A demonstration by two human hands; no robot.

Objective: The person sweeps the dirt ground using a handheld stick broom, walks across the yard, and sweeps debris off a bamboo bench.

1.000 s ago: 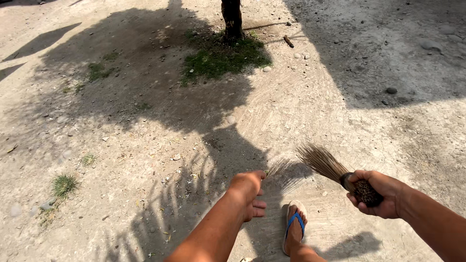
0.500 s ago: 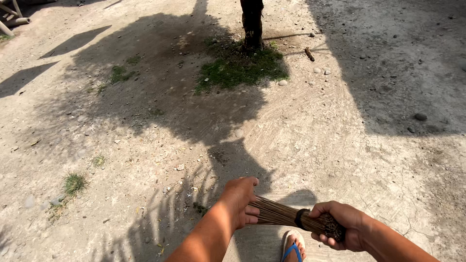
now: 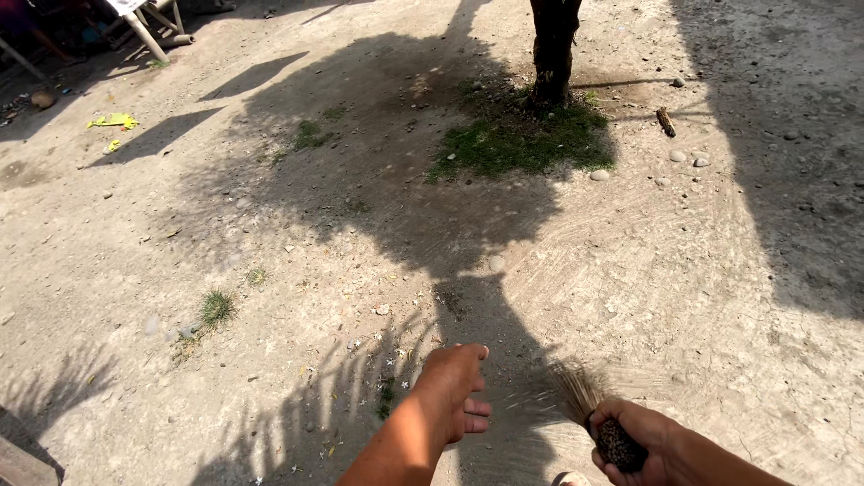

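My right hand [image 3: 643, 439] grips the bound, dark base of a short stick broom [image 3: 616, 443] at the bottom right. Its thin brown bristles [image 3: 576, 391] fan up and to the left, blurred by motion, over the dusty ground. My left hand [image 3: 454, 389] hovers just left of the bristles, palm down with fingers loosely bent and nothing in them. The bristle tips blur close to its fingertips; I cannot tell whether they touch. Both hands are over a shadowed patch of dirt with small leaves and debris [image 3: 378, 346].
A tree trunk [image 3: 551, 45] stands ahead in a patch of grass [image 3: 522, 139]. Small stones [image 3: 684, 158] and a short stick [image 3: 666, 121] lie to its right. A grass tuft [image 3: 216, 308] grows at left. Yellow litter [image 3: 112, 120] and wooden stand legs [image 3: 148, 22] are far left.
The broom has swung from lying across under my left hand to pointing up beside it, off my left fingers. My view has shifted left, bringing litter and stand legs into sight.
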